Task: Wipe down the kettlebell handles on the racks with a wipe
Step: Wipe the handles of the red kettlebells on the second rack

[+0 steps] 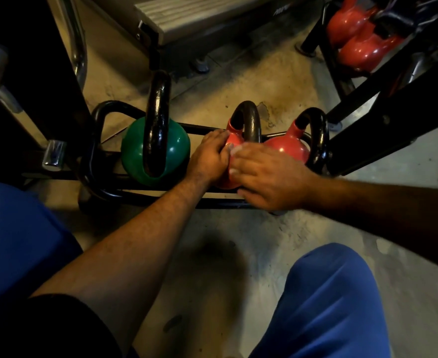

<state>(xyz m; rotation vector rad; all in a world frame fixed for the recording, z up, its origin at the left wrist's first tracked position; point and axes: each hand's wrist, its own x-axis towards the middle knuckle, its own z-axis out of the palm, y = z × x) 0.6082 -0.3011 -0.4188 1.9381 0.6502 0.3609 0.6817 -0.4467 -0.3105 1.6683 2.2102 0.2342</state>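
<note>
Your two hands meet on the middle red kettlebell (232, 140), which sits in the low black rack (161, 195) on the floor. Your left hand (210, 157) lies on its left shoulder with the fingers curved over the ball. Your right hand (267, 174) covers its near right side, fingers spread and bent. Between the fingertips of both hands a small pale patch shows, probably the wipe (236, 149), but it is blurred and I cannot tell which hand really pinches it.

The dark handle (250, 120) rises just beyond your fingers, and neither hand is on it. The bell is surely heavy and stiff, and its painted ball looks smooth, so steady it at the shoulder and wrap the soft wipe around the handle arch.

To the left of your left hand stands the green kettlebell (156, 151) with a tall shiny black handle. Just right of your right hand is a second red kettlebell (290, 148). Farther away to the right, more red bells (354, 34) sit in another rack, partly cut off. The near side of the middle bell is hidden under your hands.
</note>
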